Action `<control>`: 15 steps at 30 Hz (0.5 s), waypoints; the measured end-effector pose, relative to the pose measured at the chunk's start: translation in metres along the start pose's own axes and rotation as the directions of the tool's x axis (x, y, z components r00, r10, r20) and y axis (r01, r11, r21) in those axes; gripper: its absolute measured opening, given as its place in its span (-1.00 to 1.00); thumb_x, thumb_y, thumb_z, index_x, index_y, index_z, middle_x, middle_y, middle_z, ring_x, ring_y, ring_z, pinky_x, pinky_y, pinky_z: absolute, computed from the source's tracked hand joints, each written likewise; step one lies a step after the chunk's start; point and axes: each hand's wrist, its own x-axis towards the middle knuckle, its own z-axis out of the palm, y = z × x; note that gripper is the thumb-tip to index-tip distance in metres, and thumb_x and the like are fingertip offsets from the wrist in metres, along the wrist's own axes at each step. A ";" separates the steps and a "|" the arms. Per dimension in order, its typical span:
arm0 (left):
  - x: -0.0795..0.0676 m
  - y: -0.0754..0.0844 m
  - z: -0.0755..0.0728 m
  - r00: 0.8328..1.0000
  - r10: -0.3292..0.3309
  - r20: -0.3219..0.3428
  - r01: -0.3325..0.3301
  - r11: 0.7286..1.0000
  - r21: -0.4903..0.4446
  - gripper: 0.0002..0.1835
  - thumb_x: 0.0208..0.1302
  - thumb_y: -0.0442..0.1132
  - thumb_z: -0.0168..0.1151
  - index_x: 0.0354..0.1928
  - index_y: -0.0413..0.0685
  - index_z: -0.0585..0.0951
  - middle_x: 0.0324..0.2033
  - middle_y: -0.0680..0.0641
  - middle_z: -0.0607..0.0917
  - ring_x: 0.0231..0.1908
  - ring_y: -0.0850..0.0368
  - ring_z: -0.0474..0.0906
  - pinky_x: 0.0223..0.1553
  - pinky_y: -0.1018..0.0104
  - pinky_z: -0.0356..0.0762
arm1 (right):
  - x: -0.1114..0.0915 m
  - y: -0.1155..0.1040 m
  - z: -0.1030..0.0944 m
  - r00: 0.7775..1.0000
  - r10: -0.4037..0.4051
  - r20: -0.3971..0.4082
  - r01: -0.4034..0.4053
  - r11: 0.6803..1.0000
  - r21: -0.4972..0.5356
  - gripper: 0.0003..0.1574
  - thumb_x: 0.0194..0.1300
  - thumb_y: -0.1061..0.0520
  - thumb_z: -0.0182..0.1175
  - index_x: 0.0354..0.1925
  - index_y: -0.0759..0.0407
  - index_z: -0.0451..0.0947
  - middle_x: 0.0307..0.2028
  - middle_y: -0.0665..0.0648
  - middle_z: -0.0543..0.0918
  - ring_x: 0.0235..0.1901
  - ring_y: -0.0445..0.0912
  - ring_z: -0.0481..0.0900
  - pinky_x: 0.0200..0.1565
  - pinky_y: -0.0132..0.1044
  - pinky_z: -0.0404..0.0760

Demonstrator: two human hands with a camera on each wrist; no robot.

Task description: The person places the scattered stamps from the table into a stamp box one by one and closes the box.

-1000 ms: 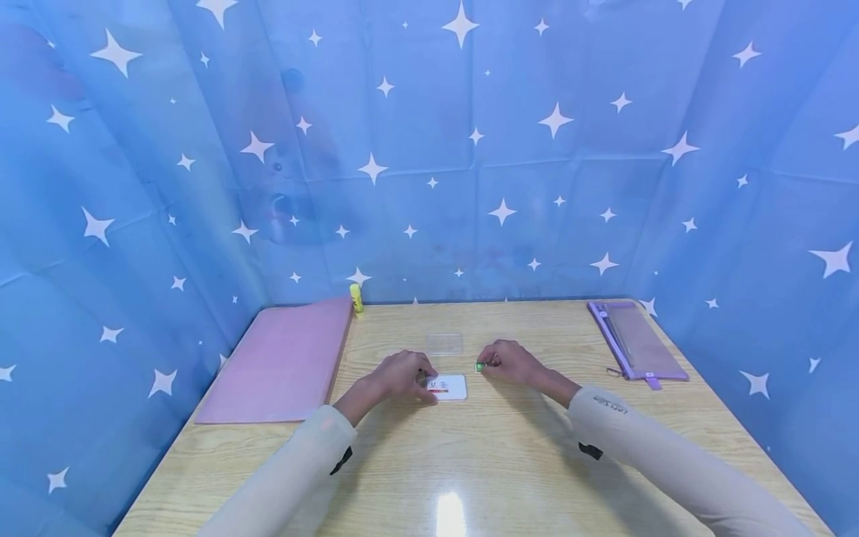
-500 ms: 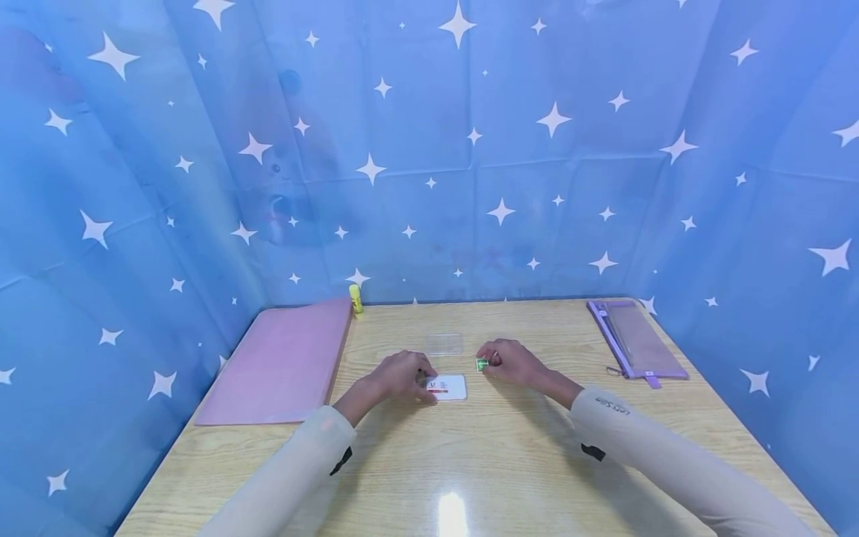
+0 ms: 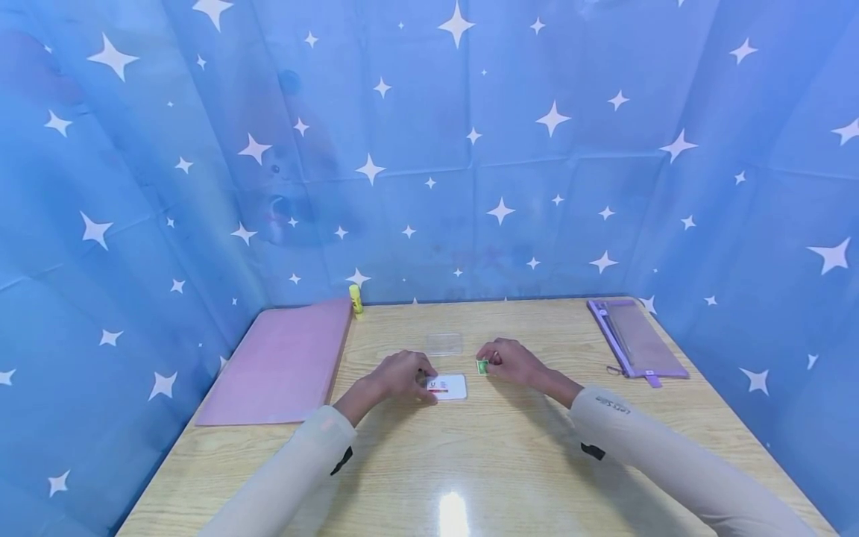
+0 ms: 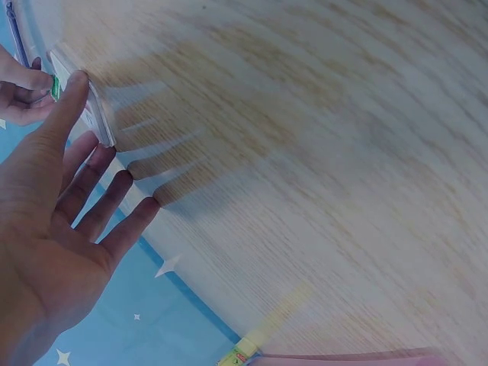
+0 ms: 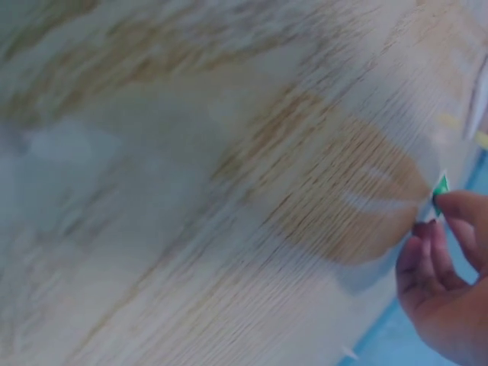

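Observation:
A flat white card case (image 3: 448,387) with small print and a red strip lies on the table. My left hand (image 3: 399,373) holds its left end, thumb on the near side and fingers at the far side. In the left wrist view the case (image 4: 97,114) shows a thick clear edge between thumb and fingertips. To the right, my right hand (image 3: 513,362) pinches a small green square with a white border (image 3: 482,367) just above the tabletop. The same green piece (image 5: 441,187) stands at the thumb and fingertip in the right wrist view. Its print is too small to read.
Behind the case lies a clear plastic rectangle (image 3: 444,344). A pink folder (image 3: 277,365) covers the table's left side, with a yellow glue stick (image 3: 356,298) at its far corner. A purple zip pouch (image 3: 637,339) lies far right. A starry blue curtain (image 3: 429,149) surrounds the table.
The green square has turned in my right fingers and more of its face shows. My left hand and the case have stayed in place.

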 end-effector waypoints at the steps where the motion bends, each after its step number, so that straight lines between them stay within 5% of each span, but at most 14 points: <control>1: 0.000 0.000 0.000 1.000 0.002 -0.001 -0.002 1.000 -0.004 -0.43 0.04 0.09 0.66 0.07 -0.01 0.78 -0.03 0.06 0.75 -0.18 0.19 0.58 -0.17 0.32 0.50 | 0.000 0.000 0.000 1.000 0.006 0.003 -0.006 1.000 0.000 -0.74 0.31 0.39 0.27 -0.02 0.37 0.69 -0.27 0.17 0.67 -0.33 -0.17 0.58 -0.25 -0.25 0.59; 15: -0.002 0.002 -0.001 1.000 -0.018 -0.002 0.018 1.000 0.000 -0.42 0.04 0.08 0.66 0.08 -0.01 0.78 0.02 0.04 0.75 -0.13 0.18 0.59 -0.08 0.28 0.52 | -0.001 0.003 0.001 1.000 -0.016 0.000 0.016 0.999 -0.031 -0.80 0.32 0.40 0.31 -0.09 0.30 0.72 -0.32 0.12 0.66 -0.35 -0.19 0.56 -0.27 -0.31 0.56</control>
